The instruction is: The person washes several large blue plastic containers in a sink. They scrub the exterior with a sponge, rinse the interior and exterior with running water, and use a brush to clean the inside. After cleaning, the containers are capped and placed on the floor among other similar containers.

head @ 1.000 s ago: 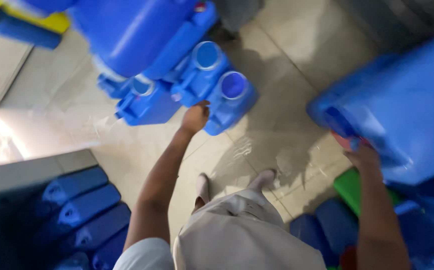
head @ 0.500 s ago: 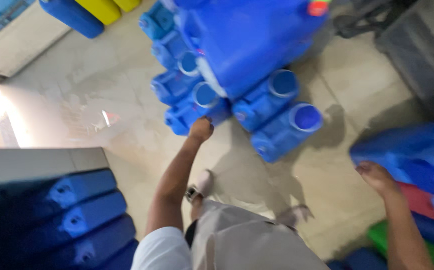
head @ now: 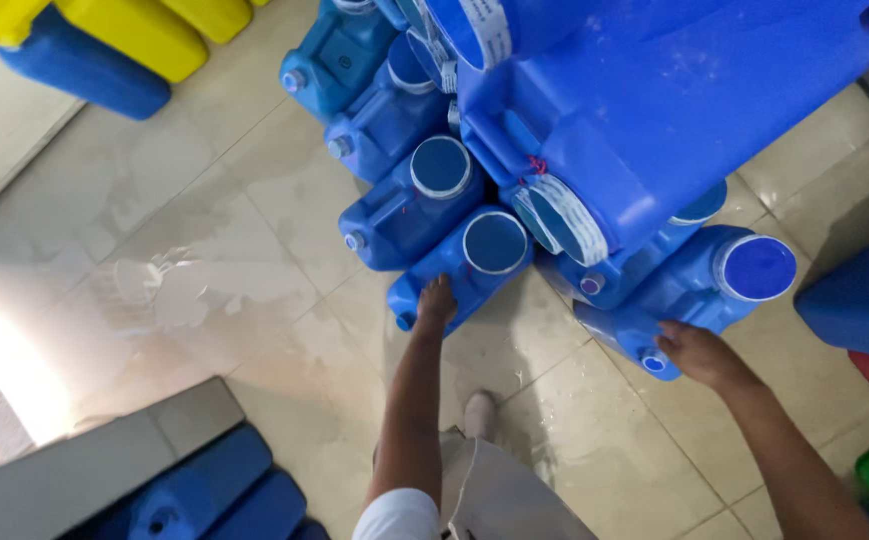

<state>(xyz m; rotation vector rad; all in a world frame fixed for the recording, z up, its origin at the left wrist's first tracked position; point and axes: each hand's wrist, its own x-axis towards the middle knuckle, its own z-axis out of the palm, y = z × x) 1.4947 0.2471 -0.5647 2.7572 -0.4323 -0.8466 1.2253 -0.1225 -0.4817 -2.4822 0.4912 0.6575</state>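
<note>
**Two Hands on a Pile of Blue Jugs**

A big bunch of blue plastic jugs with round blue lids sits on the shiny tiled floor (head: 254,260); the jugs lie on their sides and lean on each other, so they look tied or packed close, though I cannot tell what keeps them together; one very large blue plastic jug (head: 654,110) rests on top of the pile and hides part of it.

The left hand (head: 436,303) is on the near corner of the low blue jug with the white-rimmed lid (head: 469,262); the fingers curl over its edge, so it seems to grip there, most likely because that corner sticks out nearest to the person; the left arm is stretched long and straight, down and forward from the white sleeve (head: 399,515).

The right hand (head: 699,352) lies on the end of the blue jug at the right of the pile (head: 689,290), just beside its small cap; the fingers are bent over the jug, but I cannot tell if they hold it tight or only rest on it; the right arm comes in from the lower right corner, slanting up to the pile.

Yellow plastic jugs (head: 144,30) lie at the top left, well apart from the hands; flat blue containers (head: 204,495) sit at the bottom left; one foot (head: 477,412) shows between the two arms.
</note>
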